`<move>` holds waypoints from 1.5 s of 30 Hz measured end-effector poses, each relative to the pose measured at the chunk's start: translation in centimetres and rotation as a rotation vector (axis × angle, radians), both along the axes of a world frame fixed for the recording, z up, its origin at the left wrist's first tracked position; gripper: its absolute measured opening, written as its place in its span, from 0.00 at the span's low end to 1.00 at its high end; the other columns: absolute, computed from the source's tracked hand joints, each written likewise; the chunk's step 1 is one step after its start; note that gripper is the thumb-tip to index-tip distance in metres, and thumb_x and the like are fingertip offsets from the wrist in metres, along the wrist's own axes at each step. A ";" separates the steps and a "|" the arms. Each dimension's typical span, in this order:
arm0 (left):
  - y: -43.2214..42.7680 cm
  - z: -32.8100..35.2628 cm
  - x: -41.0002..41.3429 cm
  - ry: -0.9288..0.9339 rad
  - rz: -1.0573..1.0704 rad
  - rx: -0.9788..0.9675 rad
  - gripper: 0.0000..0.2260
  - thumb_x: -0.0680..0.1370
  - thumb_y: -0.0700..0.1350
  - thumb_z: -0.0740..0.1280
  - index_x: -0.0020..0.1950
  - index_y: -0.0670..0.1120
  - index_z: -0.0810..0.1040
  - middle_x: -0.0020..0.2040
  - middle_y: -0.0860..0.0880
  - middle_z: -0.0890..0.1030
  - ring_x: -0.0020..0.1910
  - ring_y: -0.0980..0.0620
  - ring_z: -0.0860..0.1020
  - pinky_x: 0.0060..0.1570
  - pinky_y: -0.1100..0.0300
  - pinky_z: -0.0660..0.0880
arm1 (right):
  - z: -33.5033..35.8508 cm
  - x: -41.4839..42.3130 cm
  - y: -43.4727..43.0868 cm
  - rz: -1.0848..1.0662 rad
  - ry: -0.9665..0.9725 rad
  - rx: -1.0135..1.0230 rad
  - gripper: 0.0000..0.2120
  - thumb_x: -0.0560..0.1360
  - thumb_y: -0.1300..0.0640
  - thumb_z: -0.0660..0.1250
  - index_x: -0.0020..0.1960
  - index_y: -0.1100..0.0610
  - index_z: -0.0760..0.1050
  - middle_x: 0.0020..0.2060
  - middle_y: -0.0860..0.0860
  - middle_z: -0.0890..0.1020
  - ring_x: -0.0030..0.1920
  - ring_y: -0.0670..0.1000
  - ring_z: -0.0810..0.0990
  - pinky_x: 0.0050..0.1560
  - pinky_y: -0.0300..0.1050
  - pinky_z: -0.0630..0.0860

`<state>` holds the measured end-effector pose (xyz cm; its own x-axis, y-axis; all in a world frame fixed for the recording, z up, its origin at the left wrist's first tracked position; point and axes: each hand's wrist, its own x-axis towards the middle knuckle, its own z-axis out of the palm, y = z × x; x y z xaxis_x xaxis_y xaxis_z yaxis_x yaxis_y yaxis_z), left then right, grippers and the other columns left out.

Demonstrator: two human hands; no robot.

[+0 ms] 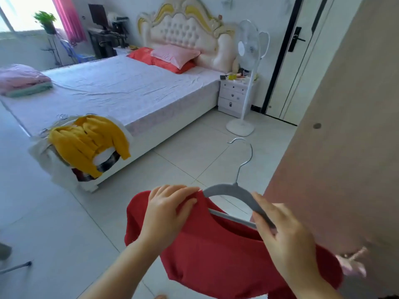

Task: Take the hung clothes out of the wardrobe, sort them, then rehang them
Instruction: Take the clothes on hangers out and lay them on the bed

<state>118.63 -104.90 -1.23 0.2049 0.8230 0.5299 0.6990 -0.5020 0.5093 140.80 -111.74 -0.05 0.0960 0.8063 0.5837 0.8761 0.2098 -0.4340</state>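
Red cloth hangs low in the middle: a red top (226, 251) sits partly on a grey hanger (239, 196). The hanger's silver hook points up, and its right arm is bare. The left hand (168, 214) is closed on the top's shoulder, pinching the red cloth by the hanger's left end. The right hand (287, 236) grips the hanger's right arm, with the fingers curled around it and the thumb on top.

Behind the hands is a floor (194, 160) of pale tiles. A big bed (121, 87) with a white sheet stands on it. On the near corner of the bed lies a pile of clothes, with a yellow sweater (90, 141) on top and white cloth under it. Some thin hanger hooks stick out near the pile. Red and pink pillows (172, 57) lie at the head of the bed. A folded pink blanket (21, 79) lies on the far left side. A white fan (248, 78) stands beside a small white nightstand (234, 94). A door (298, 61) with a black handle is behind them.

A tan panel (345, 137) fills the right side and hides what is behind it. The bottom of the red top is cut off. A blurry pink thing (354, 264) by the right wrist is hard to make out.
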 end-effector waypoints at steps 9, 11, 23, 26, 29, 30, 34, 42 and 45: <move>13.0 -1.9 -13.7 -0.046 0.225 -0.048 0.08 0.72 0.49 0.67 0.48 0.52 0.83 0.45 0.57 0.82 0.46 0.58 0.76 0.53 0.59 0.65 | -1.7 -12.8 17.5 0.252 -0.015 -0.093 0.27 0.64 0.62 0.76 0.62 0.52 0.76 0.31 0.45 0.74 0.28 0.44 0.72 0.25 0.38 0.73; 15.8 -2.1 -15.9 -0.050 0.266 -0.049 0.08 0.72 0.47 0.68 0.48 0.52 0.83 0.45 0.57 0.82 0.46 0.58 0.76 0.53 0.59 0.65 | -2.1 -15.1 21.1 0.293 -0.002 -0.111 0.28 0.65 0.63 0.76 0.63 0.52 0.74 0.30 0.45 0.74 0.28 0.44 0.72 0.25 0.39 0.74; 34.7 -4.9 -22.8 -0.025 0.447 -0.046 0.08 0.72 0.48 0.67 0.50 0.53 0.82 0.46 0.56 0.82 0.47 0.55 0.78 0.53 0.56 0.67 | -4.2 -21.9 43.5 0.472 0.050 -0.210 0.27 0.69 0.65 0.72 0.65 0.50 0.73 0.34 0.43 0.74 0.32 0.42 0.72 0.35 0.34 0.72; 40.8 -5.5 -23.3 -0.026 0.495 -0.057 0.08 0.72 0.48 0.67 0.49 0.53 0.82 0.46 0.56 0.82 0.47 0.54 0.79 0.53 0.55 0.69 | -4.9 -22.7 50.6 0.500 0.057 -0.199 0.28 0.70 0.65 0.72 0.66 0.47 0.70 0.35 0.44 0.76 0.33 0.44 0.74 0.34 0.36 0.73; 47.2 -5.2 -23.3 -0.019 0.543 -0.062 0.08 0.71 0.47 0.68 0.48 0.52 0.83 0.45 0.55 0.83 0.46 0.54 0.79 0.53 0.59 0.67 | -4.5 -22.9 57.8 0.538 0.051 -0.217 0.30 0.70 0.65 0.71 0.66 0.46 0.67 0.35 0.45 0.76 0.33 0.45 0.75 0.32 0.39 0.76; 49.3 -5.0 -23.3 -0.018 0.559 -0.056 0.08 0.71 0.47 0.68 0.48 0.52 0.83 0.44 0.55 0.83 0.45 0.54 0.79 0.53 0.60 0.66 | -4.2 -22.9 60.1 0.555 0.047 -0.225 0.30 0.70 0.65 0.72 0.66 0.46 0.67 0.35 0.45 0.76 0.34 0.45 0.75 0.32 0.38 0.75; 57.8 -4.4 -23.8 -0.026 0.600 -0.076 0.07 0.71 0.48 0.68 0.47 0.52 0.83 0.44 0.55 0.83 0.44 0.53 0.80 0.51 0.62 0.63 | -3.5 -23.5 69.8 0.574 0.029 -0.237 0.27 0.71 0.64 0.71 0.66 0.47 0.69 0.36 0.46 0.78 0.33 0.45 0.75 0.36 0.34 0.72; 75.0 -5.9 -26.5 -0.079 0.629 -0.097 0.07 0.71 0.48 0.68 0.48 0.53 0.82 0.44 0.56 0.83 0.45 0.55 0.80 0.53 0.65 0.61 | -4.4 -26.7 87.8 0.567 -0.021 -0.219 0.27 0.71 0.63 0.70 0.66 0.45 0.70 0.38 0.46 0.78 0.35 0.47 0.77 0.33 0.38 0.73; 81.9 -6.7 -28.2 -0.111 0.627 -0.143 0.07 0.72 0.45 0.71 0.49 0.53 0.82 0.45 0.56 0.83 0.45 0.53 0.80 0.53 0.65 0.60 | -4.9 -28.5 94.7 0.561 -0.010 -0.220 0.28 0.71 0.64 0.70 0.66 0.45 0.68 0.38 0.46 0.78 0.35 0.47 0.77 0.35 0.36 0.73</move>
